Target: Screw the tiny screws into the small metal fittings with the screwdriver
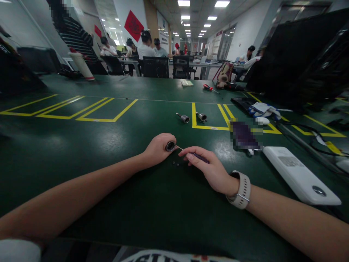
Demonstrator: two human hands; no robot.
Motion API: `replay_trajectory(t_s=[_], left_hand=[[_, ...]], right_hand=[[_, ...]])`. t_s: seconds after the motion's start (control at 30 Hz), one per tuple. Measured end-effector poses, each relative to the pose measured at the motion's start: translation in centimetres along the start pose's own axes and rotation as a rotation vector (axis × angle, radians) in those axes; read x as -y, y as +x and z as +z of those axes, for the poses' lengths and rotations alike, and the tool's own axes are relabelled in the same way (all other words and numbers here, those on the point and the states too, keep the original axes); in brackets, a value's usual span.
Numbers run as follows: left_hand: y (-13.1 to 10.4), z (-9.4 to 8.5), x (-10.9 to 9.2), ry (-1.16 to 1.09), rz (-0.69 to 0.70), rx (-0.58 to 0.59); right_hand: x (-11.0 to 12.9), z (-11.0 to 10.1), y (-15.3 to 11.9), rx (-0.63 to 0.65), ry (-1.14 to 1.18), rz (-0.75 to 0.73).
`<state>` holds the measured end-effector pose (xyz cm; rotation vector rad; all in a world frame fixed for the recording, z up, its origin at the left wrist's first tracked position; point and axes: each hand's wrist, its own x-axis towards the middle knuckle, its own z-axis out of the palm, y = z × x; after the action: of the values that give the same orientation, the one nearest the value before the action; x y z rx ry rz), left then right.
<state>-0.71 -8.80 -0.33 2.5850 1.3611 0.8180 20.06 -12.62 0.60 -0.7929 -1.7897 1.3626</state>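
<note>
My left hand (159,149) is closed around a hollow metal cylinder part (170,146), its open round end turned toward me. My right hand (208,165) grips a thin screwdriver (201,158) with a dark handle, held like a pen. The slim shaft points left and reaches the side of the cylinder; whether its tip touches a screw is too small to tell. On the table just below the hands lie two tiny dark rings or nuts (176,164). Farther off rest two similar cup-shaped metal parts with stems, one (184,118) left of a yellow line and another (202,116) inside the taped box.
Yellow tape boxes (95,120) mark the green table (114,203). To the right are a white power bank (301,174), a blurred dark object (244,134), cables and a cloth (264,110). A red screwdriver (208,87) lies toward the back. Several people sit beyond.
</note>
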Motion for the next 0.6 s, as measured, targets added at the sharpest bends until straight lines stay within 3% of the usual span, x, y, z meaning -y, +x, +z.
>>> replay_trajectory(t_s=[0.17, 0.4, 0.6], left_hand=[[0.0, 0.0, -0.1, -0.031, -0.017, 0.012], [0.1, -0.1, -0.5, 0.035, 0.034, 0.053], [0.0, -0.2, -0.6, 0.067, 0.055, 0.072]], right_hand=[[-0.5, 0.0, 0.1, 0.017, 0.155, 0.037], [0.8, 0.6, -0.6, -0.012, -0.255, -0.153], [0.3, -0.3, 0.0, 0.043, -0.075, -0.062]])
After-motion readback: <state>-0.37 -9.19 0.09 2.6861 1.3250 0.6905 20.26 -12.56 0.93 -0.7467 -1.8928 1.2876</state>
